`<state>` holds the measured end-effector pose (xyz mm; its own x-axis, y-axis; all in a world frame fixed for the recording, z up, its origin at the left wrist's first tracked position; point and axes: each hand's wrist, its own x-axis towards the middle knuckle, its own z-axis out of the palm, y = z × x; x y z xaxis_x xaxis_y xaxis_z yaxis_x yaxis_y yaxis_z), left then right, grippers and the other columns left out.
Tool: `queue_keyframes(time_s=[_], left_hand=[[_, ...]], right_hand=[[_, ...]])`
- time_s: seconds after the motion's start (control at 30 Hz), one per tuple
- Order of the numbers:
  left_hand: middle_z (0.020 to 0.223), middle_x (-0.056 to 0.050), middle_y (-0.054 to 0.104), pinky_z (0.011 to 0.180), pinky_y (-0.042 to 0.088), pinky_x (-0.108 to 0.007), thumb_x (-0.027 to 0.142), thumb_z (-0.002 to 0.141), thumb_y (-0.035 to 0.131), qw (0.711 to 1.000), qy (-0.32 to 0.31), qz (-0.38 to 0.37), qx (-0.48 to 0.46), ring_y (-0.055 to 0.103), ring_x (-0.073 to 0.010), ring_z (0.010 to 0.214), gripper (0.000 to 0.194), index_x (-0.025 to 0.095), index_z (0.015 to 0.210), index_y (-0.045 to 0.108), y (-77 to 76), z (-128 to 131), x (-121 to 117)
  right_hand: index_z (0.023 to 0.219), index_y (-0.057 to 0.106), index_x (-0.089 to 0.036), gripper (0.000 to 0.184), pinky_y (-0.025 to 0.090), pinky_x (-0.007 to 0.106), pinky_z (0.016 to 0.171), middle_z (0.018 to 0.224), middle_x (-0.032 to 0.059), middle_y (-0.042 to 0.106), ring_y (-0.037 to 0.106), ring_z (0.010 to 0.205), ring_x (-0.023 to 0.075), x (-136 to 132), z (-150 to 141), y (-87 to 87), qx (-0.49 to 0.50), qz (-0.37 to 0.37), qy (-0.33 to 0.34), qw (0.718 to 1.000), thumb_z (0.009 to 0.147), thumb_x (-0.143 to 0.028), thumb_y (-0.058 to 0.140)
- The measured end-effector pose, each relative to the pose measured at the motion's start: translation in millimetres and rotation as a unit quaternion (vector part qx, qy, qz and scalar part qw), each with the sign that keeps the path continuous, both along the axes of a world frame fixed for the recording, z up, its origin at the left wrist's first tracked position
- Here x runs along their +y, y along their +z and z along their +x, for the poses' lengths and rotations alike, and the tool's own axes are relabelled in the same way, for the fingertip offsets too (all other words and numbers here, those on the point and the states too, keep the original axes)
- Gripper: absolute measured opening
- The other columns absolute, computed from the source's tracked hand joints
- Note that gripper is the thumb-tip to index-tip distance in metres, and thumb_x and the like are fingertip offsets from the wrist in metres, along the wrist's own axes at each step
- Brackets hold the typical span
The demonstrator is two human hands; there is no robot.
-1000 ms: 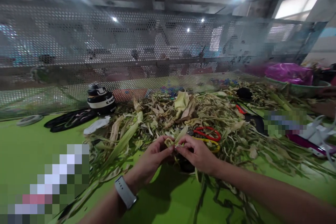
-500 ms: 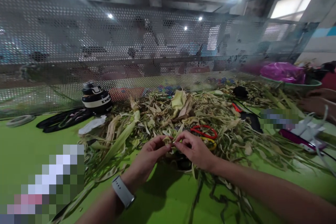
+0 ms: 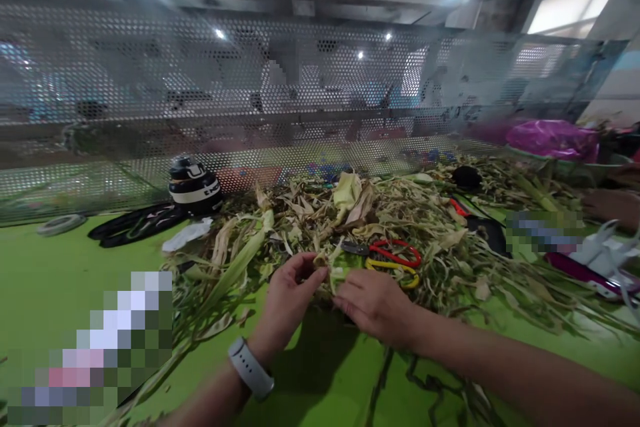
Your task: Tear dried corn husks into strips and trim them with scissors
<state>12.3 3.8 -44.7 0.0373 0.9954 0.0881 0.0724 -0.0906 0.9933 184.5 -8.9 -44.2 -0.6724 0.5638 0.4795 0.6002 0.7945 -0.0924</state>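
My left hand (image 3: 294, 297), with a pale watch on its wrist, pinches a small piece of pale dried plant (image 3: 323, 260) between thumb and fingertips. Just to its right and a little lower, my right hand (image 3: 384, 303) is closed, knuckles up, its fingertips hidden or too small to make out. Whether it grips anything I cannot tell. Scissors (image 3: 395, 253) with one red and one yellow handle lie just beyond my right hand. A big heap of dried, yellow-green leaves and stalks (image 3: 300, 207) spreads in front of both hands.
On the green table (image 3: 45, 293) stands a black bottle (image 3: 194, 190) at left, beside a black strap (image 3: 133, 225) and a white tissue (image 3: 187, 235). A perforated metal screen (image 3: 300, 107) rises behind. To the right are a magenta device (image 3: 583, 273) and a purple bag (image 3: 553, 139).
My right hand has drawn down and slightly away from my left, turning knuckles up. The scissors are now more exposed. The whole view has shifted slightly, with things sitting farther right.
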Motion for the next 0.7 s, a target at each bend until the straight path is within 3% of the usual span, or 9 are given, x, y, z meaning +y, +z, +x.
queue_keyframes(time_s=[0.1, 0.2, 0.27, 0.37, 0.53, 0.7], left_hand=[[0.073, 0.0, 0.06, 0.062, 0.042, -0.024, 0.029, 0.068, 0.065, 0.999, -0.004, 0.007, 0.036, 0.054, -0.0143, 0.069, 0.023, 0.015, 0.085, 0.058, 3.0, 2, -3], [0.074, -0.002, 0.06, 0.062, 0.042, -0.024, 0.028, 0.07, 0.063, 0.998, -0.056, 0.007, 0.043, 0.053, -0.014, 0.068, 0.02, 0.014, 0.084, 0.058, 7.9, 4, -6], [0.076, -0.001, 0.059, 0.062, 0.041, -0.024, 0.028, 0.072, 0.061, 0.994, -0.108, 0.005, 0.019, 0.052, -0.0131, 0.068, 0.019, 0.015, 0.086, 0.058, 11.3, 5, -8], [0.078, -0.001, 0.058, 0.066, 0.041, -0.023, 0.027, 0.074, 0.059, 0.987, -0.161, -0.013, -0.025, 0.051, -0.0123, 0.07, 0.017, 0.016, 0.087, 0.058, 16.7, 5, -12], [0.076, 0.001, 0.056, 0.065, 0.04, -0.022, 0.023, 0.073, 0.06, 0.984, -0.161, -0.046, -0.059, 0.049, -0.0113, 0.07, 0.013, 0.017, 0.084, 0.058, 21.0, 6, -17], [0.073, 0.0, 0.058, 0.061, 0.039, -0.021, 0.032, 0.069, 0.066, 0.984, -0.149, -0.055, -0.081, 0.05, -0.0107, 0.066, 0.023, 0.015, 0.081, 0.058, 12.4, 7, -12]], right_hand=[[0.081, 0.058, -0.018, 0.011, 0.037, 0.029, 0.065, 0.079, 0.0048, 0.057, 0.048, 0.073, 0.0167, -2, 2, 5.2, -0.017, 0.072, 0.014, 0.997, 0.084, -0.024, 0.049], [0.085, 0.058, -0.018, 0.009, 0.039, 0.035, 0.077, 0.094, 0.008, 0.057, 0.049, 0.088, 0.0202, 2, 4, 10.8, 0.069, 0.083, -0.002, 0.994, 0.083, -0.024, 0.05], [0.083, 0.056, -0.018, 0.01, 0.039, 0.035, 0.081, 0.1, 0.0093, 0.056, 0.049, 0.095, 0.0204, 6, 5, 12.6, 0.136, 0.037, -0.019, 0.99, 0.086, -0.023, 0.048], [0.082, 0.052, -0.018, 0.013, 0.042, 0.028, 0.073, 0.087, 0.0064, 0.057, 0.052, 0.082, 0.0166, 11, 5, 12.0, 0.193, -0.065, -0.04, 0.978, 0.089, -0.024, 0.042], [0.08, 0.049, -0.019, 0.013, 0.04, 0.025, 0.068, 0.079, 0.0031, 0.052, 0.051, 0.075, 0.0147, 10, 3, 10.4, 0.227, -0.132, -0.066, 0.963, 0.088, -0.027, 0.043], [0.081, 0.049, -0.019, 0.016, 0.04, 0.023, 0.063, 0.076, 0.0006, 0.054, 0.051, 0.07, 0.0134, 10, 3, 12.2, 0.271, -0.228, -0.097, 0.93, 0.086, -0.033, 0.045]])
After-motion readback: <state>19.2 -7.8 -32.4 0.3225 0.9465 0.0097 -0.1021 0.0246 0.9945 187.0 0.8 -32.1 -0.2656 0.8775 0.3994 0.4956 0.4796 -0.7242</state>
